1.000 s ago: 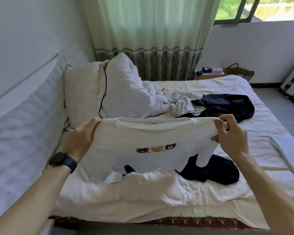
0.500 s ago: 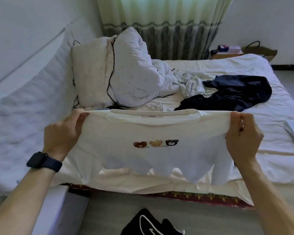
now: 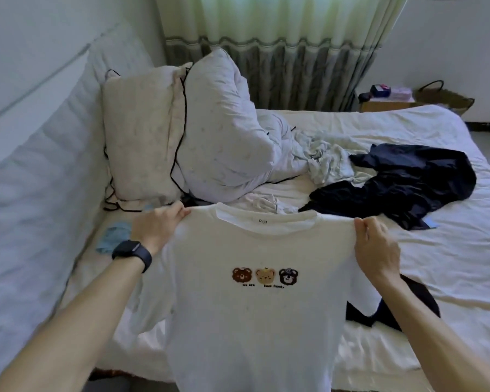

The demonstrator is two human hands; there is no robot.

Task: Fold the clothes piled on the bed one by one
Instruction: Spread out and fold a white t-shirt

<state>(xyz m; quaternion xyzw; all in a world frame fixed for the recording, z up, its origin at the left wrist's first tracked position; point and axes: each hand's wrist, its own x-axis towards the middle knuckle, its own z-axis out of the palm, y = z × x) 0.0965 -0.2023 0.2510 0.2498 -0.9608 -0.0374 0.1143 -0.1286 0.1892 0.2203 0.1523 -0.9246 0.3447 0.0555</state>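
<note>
shirt held up, sleeves loose: where this could slip

head view: i see the white t-shirt (image 3: pixel 255 321) hanging in the air over the near edge of the bed (image 3: pixel 450 250), print facing me. my left hand (image 3: pixel 159 227) pinches its left shoulder and my right hand (image 3: pixel 375 250) its right one. the fingers (image 3: pixel 362 223) of both are clamped on the cloth. the risks, as i judge them: the hem runs out of frame at the bottom, so laying the shirt down blind could bunch it. the right sleeve dangles in front of a black garment (image 3: pixel 419 301) at the near right and could land on it. an uneven pinch would skew the fold.
</note>
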